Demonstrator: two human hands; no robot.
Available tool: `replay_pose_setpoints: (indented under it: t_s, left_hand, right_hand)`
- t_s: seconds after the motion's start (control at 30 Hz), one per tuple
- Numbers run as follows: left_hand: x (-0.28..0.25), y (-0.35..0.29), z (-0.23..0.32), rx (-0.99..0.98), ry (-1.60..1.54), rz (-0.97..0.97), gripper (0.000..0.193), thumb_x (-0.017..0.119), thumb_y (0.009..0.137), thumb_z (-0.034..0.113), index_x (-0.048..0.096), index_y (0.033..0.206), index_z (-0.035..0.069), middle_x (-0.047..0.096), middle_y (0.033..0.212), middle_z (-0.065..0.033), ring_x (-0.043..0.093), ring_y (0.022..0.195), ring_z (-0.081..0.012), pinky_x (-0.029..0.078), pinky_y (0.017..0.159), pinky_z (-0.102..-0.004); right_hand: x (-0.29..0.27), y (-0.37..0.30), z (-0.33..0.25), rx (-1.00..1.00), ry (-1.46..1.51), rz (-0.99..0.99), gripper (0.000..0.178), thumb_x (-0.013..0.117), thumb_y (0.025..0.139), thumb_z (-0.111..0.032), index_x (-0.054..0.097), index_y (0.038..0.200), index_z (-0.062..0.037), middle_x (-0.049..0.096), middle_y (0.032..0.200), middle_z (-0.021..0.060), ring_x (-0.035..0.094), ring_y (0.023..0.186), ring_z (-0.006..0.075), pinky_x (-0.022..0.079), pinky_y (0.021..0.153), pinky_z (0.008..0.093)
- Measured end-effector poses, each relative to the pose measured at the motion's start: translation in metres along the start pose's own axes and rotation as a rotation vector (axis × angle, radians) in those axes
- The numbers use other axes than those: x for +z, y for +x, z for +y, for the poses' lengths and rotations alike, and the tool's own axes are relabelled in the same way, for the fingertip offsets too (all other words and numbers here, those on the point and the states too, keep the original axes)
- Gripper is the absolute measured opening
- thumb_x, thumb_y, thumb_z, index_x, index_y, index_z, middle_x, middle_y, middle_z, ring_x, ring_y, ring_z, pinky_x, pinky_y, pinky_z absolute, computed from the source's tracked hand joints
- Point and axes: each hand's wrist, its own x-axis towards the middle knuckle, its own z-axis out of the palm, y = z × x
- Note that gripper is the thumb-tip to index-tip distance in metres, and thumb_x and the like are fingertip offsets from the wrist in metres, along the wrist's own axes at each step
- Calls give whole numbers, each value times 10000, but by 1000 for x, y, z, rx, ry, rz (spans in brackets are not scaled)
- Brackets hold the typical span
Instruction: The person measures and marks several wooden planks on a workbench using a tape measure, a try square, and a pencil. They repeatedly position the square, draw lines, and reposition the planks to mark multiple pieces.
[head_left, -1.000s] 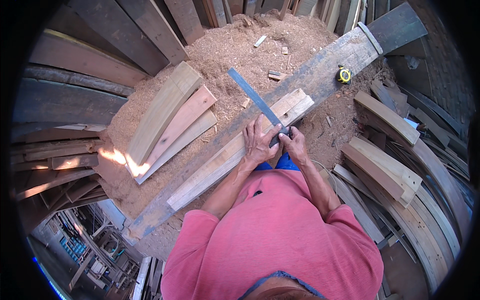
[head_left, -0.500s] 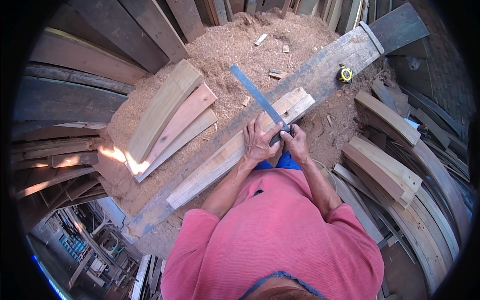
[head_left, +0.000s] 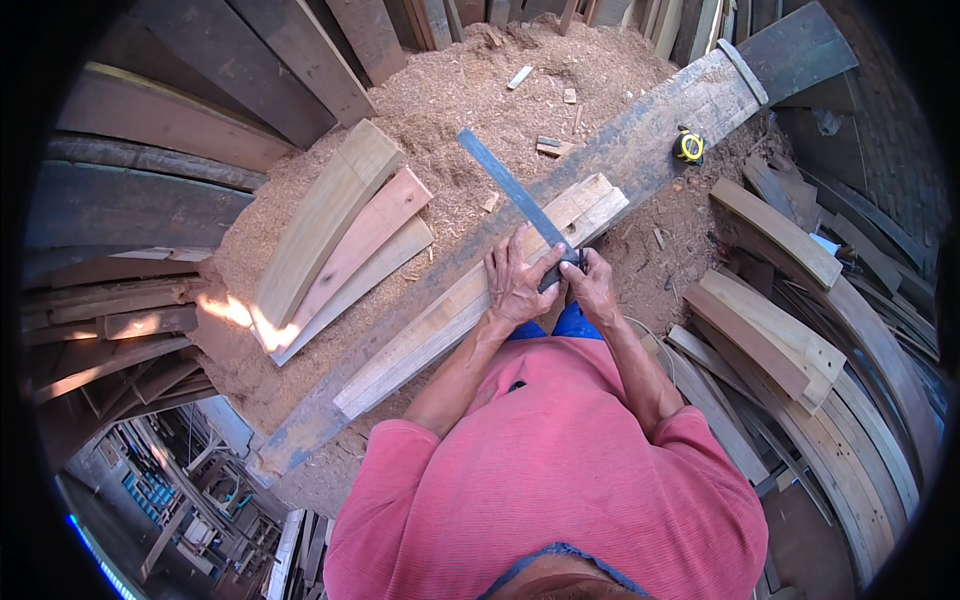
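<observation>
A try square [head_left: 510, 188] lies across a pale wooden board [head_left: 420, 338], its long blade pointing away to the upper left and its dark stock along the near edge. My left hand [head_left: 517, 275] rests on the board with fingers forward, its thumb on the square, holding it to the wood. Close beside it, my right hand [head_left: 594, 287] is closed in a pinch at the stock. A small dark thing shows at its fingertips, but I cannot tell what it is. The board sits on a long worn plank [head_left: 630, 130] running diagonally.
A yellow and black tape measure [head_left: 688, 146] lies on the plank, far right. Several cut pieces, one a curved timber [head_left: 330, 220], rest on sawdust [head_left: 450, 90] at left. Stacked curved boards [head_left: 770, 340] fill the right side. Large planks [head_left: 170, 110] lean at far left.
</observation>
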Motion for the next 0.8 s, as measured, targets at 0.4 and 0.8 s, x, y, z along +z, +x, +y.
replay_pose_setpoints:
  t_s: [0.4,0.8]
  left_hand:
    - [0,2,-4,43,-7,12,743,895,710,353,749,1437,391,429,1658,-251,444,1415,-451,359,1159,-598]
    - [1,4,-3,39,13,10,726,897,725,396,752,1436,419,449,1646,-239,466,1397,-438,378,1145,-589]
  right_hand:
    - [-2,0,6,68,-34,-23,169,779,1006,-63,702,1149,-14,701,989,-16,618,852,71,536,778,276]
    - [1,-4,-12,53,-30,-29,190,778,996,-97,690,1131,3,685,950,-7,593,818,77,511,733,288]
